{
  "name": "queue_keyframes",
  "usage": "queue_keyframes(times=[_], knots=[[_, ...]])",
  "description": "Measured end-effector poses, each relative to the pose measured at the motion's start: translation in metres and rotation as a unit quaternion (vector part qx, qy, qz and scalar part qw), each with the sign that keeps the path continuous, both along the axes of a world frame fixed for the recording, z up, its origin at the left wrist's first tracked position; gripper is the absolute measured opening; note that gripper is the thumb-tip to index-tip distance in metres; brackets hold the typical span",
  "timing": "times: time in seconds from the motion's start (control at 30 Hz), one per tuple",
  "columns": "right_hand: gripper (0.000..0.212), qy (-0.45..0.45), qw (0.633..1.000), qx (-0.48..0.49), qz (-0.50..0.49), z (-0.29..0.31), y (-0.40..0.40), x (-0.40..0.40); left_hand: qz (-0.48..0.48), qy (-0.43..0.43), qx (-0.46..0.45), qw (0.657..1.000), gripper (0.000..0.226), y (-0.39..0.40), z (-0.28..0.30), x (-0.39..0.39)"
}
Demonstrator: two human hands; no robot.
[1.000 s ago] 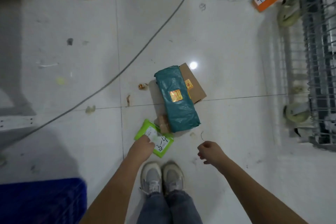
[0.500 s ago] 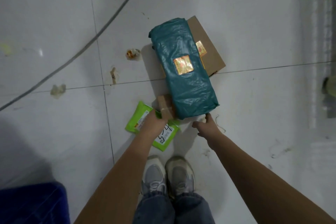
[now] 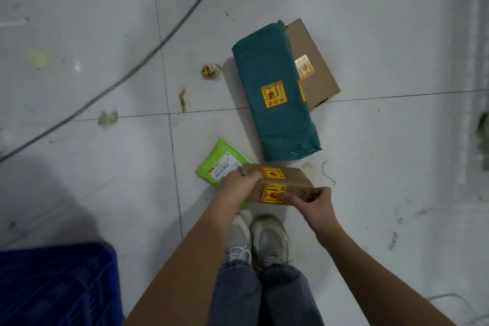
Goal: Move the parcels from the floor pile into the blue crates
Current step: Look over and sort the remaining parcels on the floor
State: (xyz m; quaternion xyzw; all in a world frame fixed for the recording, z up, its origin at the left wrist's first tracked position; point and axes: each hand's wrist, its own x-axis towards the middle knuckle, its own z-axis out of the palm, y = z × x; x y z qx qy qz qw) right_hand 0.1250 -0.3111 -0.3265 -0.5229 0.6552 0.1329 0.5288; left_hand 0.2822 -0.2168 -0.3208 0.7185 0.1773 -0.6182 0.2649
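A small brown cardboard box [image 3: 293,178] with orange fragile stickers is held above the floor between both hands. My left hand [image 3: 238,184] grips its left end and my right hand [image 3: 309,201] grips its right front edge. Under it lies a lime green mailer [image 3: 218,164] with a white label, partly hidden by my left hand. A long teal wrapped parcel [image 3: 275,92] lies on the floor beyond, leaning on a flat brown carton [image 3: 315,66]. The corner of a blue crate [image 3: 55,286] shows at the bottom left.
A grey cable [image 3: 132,75] runs diagonally across the white tiled floor at the left. Scraps of litter [image 3: 210,70] lie near the teal parcel. My shoes [image 3: 260,241] stand just below the held box.
Both hands have closed on the small brown box and lifted it off the floor from beside the teal parcel. The view has tilted down and the blue crate shows more.
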Motion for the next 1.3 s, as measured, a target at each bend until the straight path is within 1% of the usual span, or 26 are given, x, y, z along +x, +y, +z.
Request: queue_keyframes(times=[0.03, 0.07, 0.13, 0.17, 0.2, 0.23, 0.27, 0.3, 0.37, 0.43, 0.47, 0.53, 0.6, 0.67, 0.73, 0.9, 0.97, 1.07, 1.17, 1.23, 1.3], knots=[[0.065, -0.008, 1.0, 0.01, 0.011, 0.006, 0.006, -0.003, 0.006, -0.002, -0.001, 1.0, 0.053, 0.003, 0.005, -0.001], [0.069, -0.021, 0.999, 0.019, 0.029, 0.012, 0.011, -0.006, 0.01, -0.009, 0.002, 1.0, 0.058, 0.006, 0.011, -0.002], [0.08, -0.041, 0.996, 0.015, 0.078, 0.027, 0.021, -0.01, 0.005, -0.033, 0.023, 0.999, 0.079, 0.01, 0.025, -0.003], [0.087, -0.044, 0.995, 0.004, 0.094, 0.036, 0.025, -0.011, 0.003, -0.045, 0.023, 0.999, 0.079, 0.012, 0.032, -0.003], [0.095, -0.043, 0.994, -0.006, 0.097, 0.044, 0.028, -0.011, 0.012, -0.051, 0.012, 0.999, 0.069, 0.014, 0.038, -0.003], [0.1, -0.039, 0.995, -0.013, 0.096, 0.053, 0.03, -0.011, 0.034, -0.052, -0.007, 0.998, 0.05, 0.016, 0.045, -0.003], [0.098, -0.034, 0.994, -0.018, 0.105, 0.062, 0.032, -0.009, 0.055, -0.053, -0.02, 0.997, 0.034, 0.018, 0.05, -0.004], [0.088, -0.026, 0.992, -0.022, 0.125, 0.069, 0.033, -0.008, 0.069, -0.052, -0.03, 0.996, 0.027, 0.02, 0.055, -0.004], [0.063, -0.003, 0.988, 0.001, 0.156, 0.085, 0.033, -0.003, 0.101, -0.059, -0.056, 0.992, 0.024, 0.025, 0.07, -0.001], [0.05, 0.0, 0.99, 0.044, 0.133, 0.103, 0.029, 0.003, 0.162, -0.081, -0.079, 0.98, 0.019, 0.026, 0.089, 0.009], [0.05, -0.006, 0.992, 0.064, 0.106, 0.112, 0.027, 0.006, 0.201, -0.09, -0.085, 0.972, 0.023, 0.028, 0.099, 0.014], [0.063, -0.039, 0.994, 0.095, 0.046, 0.131, 0.022, 0.015, 0.264, -0.073, -0.09, 0.958, 0.045, 0.033, 0.118, 0.02], [0.077, -0.081, 0.988, 0.128, 0.011, 0.151, 0.019, 0.027, 0.261, -0.037, -0.116, 0.958, 0.058, 0.038, 0.138, 0.02], [0.076, -0.115, 0.982, 0.146, 0.02, 0.173, 0.018, 0.041, 0.228, -0.019, -0.164, 0.96, 0.056, 0.039, 0.159, 0.017], [0.072, -0.141, 0.979, 0.144, 0.036, 0.194, 0.019, 0.053, 0.212, -0.045, -0.191, 0.957, 0.044, 0.038, 0.18, 0.014], [0.063, -0.199, 0.965, 0.139, 0.096, 0.25, 0.018, 0.076, 0.271, -0.12, -0.218, 0.93, 0.035, 0.051, 0.24, 0.024], [0.057, -0.224, 0.96, 0.125, 0.114, 0.278, 0.019, 0.087, 0.282, -0.144, -0.224, 0.922, 0.034, 0.065, 0.274, 0.03], [0.047, -0.258, 0.947, 0.094, 0.168, 0.324, 0.028, 0.108, 0.287, -0.177, -0.224, 0.915, 0.04, 0.09, 0.328, 0.035], [0.043, -0.284, 0.929, 0.08, 0.221, 0.367, 0.049, 0.128, 0.311, -0.211, -0.231, 0.897, 0.04, 0.117, 0.382, 0.035], [0.039, -0.305, 0.917, 0.072, 0.245, 0.394, 0.068, 0.14, 0.324, -0.252, -0.237, 0.881, 0.038, 0.137, 0.418, 0.032], [0.038, -0.323, 0.903, 0.076, 0.272, 0.419, 0.089, 0.151, 0.32, -0.311, -0.224, 0.866, 0.041, 0.162, 0.454, 0.027]])
